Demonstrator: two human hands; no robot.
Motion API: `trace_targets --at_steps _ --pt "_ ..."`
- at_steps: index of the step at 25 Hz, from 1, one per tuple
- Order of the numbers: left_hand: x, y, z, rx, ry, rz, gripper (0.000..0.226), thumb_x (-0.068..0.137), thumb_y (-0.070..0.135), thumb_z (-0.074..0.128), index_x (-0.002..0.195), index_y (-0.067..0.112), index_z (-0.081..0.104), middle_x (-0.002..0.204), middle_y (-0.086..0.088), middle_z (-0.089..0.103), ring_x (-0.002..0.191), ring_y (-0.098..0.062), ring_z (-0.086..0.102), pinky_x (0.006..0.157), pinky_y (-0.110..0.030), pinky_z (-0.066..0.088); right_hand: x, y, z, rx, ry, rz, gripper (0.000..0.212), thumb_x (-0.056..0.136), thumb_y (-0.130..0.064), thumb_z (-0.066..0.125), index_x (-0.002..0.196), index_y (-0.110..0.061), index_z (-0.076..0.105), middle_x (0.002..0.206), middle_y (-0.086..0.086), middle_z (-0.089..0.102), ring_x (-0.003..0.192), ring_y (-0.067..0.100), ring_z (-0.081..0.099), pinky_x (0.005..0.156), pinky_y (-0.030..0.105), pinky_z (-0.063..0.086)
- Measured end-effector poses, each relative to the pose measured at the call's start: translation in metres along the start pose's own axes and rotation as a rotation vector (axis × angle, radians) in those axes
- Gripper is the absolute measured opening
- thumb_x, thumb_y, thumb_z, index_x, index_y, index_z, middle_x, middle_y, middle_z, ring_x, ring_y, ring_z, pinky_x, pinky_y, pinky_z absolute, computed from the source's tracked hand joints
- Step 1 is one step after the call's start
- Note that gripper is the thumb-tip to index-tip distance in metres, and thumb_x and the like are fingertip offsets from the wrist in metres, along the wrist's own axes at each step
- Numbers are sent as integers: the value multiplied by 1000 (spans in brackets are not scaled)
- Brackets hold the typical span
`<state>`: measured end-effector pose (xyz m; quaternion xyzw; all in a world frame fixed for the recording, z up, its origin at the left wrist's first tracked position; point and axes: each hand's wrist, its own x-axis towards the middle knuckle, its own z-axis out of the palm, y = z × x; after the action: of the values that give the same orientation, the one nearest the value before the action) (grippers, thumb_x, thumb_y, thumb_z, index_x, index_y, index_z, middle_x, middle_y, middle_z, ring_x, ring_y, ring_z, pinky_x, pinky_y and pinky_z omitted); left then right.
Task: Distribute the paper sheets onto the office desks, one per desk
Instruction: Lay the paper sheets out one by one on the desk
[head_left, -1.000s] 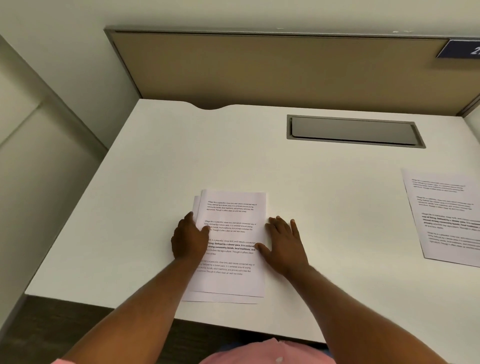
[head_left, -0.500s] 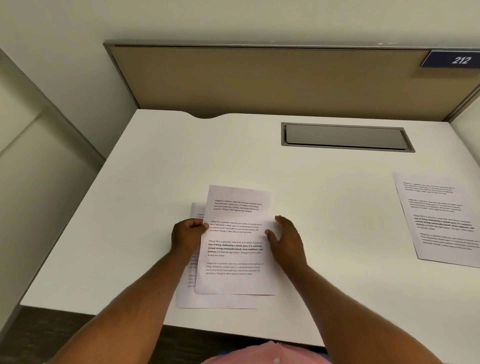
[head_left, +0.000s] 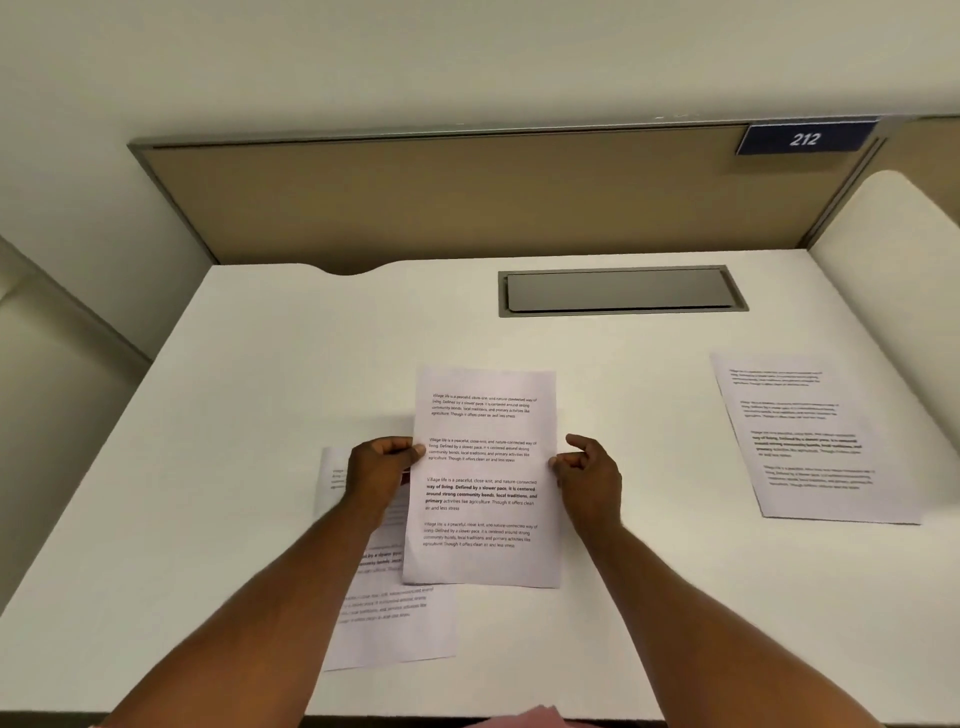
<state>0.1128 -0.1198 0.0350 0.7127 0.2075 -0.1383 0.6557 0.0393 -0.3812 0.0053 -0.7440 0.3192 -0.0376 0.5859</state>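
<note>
Both your forearms reach forward from the bottom of the view, bare and nearly parallel, converging slightly. Your left hand (head_left: 382, 467) is curled, thumb and fingers pinched together at its inner side. Your right hand (head_left: 589, 473) pinches likewise with thumb and forefinger, its remaining fingers loosely bent and raised above the pinch.

This is an office. A big, flat white desk (head_left: 260, 415) fills the view. A tan fabric divider wall with a grey metal frame (head_left: 467, 208) stands behind it, like the walls between work spots. A small dark blue sign with the white number 212 (head_left: 804, 139) hangs on it. A long grey metal flap for cords (head_left: 621, 291) is set into the desk top.
</note>
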Motion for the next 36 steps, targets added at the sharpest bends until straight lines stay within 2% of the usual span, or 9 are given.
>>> trace_targets --at_steps 4,6,8,13,15,21,27,33,36 --pt "4 9 66 49 -23 -17 14 79 -3 79 91 1 73 92 -20 76 77 -29 73 76 -37 62 26 0 -55 16 65 1 36 86 -11 70 120 -20 64 82 -5 74 83 16 71 81 31 54" --pt "5 9 101 89 -32 -24 16 77 -1 81 92 1 75 93 -20 77 86 -38 74 84 -46 61 41 4 -85 -8 92 -1 35 86 -11 70 120 -20 64 82 -6 73 83 15 70 78 28 52" --pt "7 9 130 133 -31 -36 18 72 4 83 89 6 76 89 -17 78 89 -43 74 87 -54 60 55 5 -110 -37 112 0 35 87 -12 70 121 -20 64 82 -6 72 83 12 68 73 22 48" --pt "15 8 205 287 37 3 26 66 11 88 80 15 67 82 -11 75 68 -30 71 79 -50 62 99 8 -164 -95 134 21 34 88 -10 68 120 -21 64 82 -6 70 80 1 64 66 12 41" --pt "16 8 228 336 61 21 28 66 13 89 78 17 64 84 -10 75 66 -28 69 77 -47 61 116 10 -178 -124 131 27 35 88 -10 68 121 -21 64 82 -6 70 79 1 63 66 12 40" --pt "23 11 274 491 153 56 23 72 18 84 85 16 65 86 2 69 87 -26 67 82 -35 54 158 12 -196 -209 71 23 39 89 -8 64 126 -18 61 79 -7 68 76 3 62 66 17 43" --pt "30 13 293 595 205 66 22 74 18 81 84 16 62 85 -2 69 85 -29 67 79 -36 53 180 18 -196 -305 25 -1 43 89 -12 59 131 -19 58 86 -7 66 86 16 65 84 38 56" --pt "29 7 298 649 209 112 19 76 15 76 85 13 60 80 -1 66 81 -29 65 71 -30 48 182 23 -193 -356 19 -37 42 90 -13 57 131 -21 57 89 -10 64 89 17 64 88 39 55" --pt "28 5 296 658 189 136 22 76 15 78 87 13 58 83 -2 67 82 -29 65 73 -32 50 178 25 -191 -358 13 -27 45 88 -16 55 133 -25 54 95 -10 63 93 17 63 89 40 54"
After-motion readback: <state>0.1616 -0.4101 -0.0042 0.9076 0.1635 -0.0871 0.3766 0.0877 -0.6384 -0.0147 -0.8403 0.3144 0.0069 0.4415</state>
